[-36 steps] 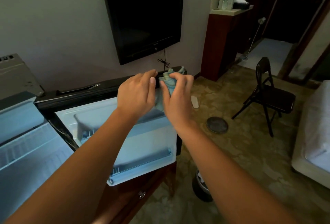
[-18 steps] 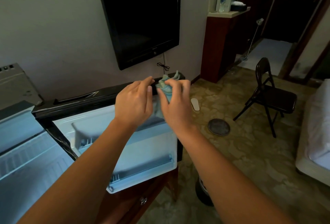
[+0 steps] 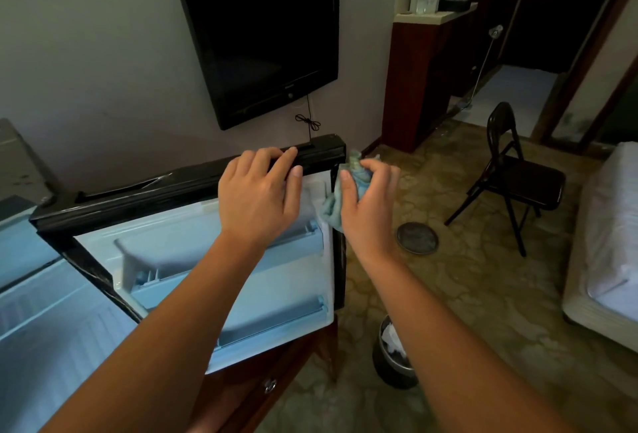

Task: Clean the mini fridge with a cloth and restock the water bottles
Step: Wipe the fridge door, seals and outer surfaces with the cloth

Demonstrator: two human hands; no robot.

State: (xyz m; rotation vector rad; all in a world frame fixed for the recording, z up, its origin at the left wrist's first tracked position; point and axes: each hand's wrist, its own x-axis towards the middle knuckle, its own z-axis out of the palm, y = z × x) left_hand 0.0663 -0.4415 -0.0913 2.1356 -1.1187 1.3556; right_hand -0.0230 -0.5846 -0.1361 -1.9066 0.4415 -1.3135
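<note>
Two hands busy: my left hand [image 3: 259,194] lies flat on the open fridge door's [image 3: 293,287] top edge, and my right hand [image 3: 371,211] clutches the bunched cloth [image 3: 331,210] at 1 o'clock. I'd say wiping has barely started, no bottles in the door racks yet.

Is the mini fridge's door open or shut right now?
Open. The fridge door stands wide, pale inner shelves facing the camera; the left hand rests on its top edge.
</note>
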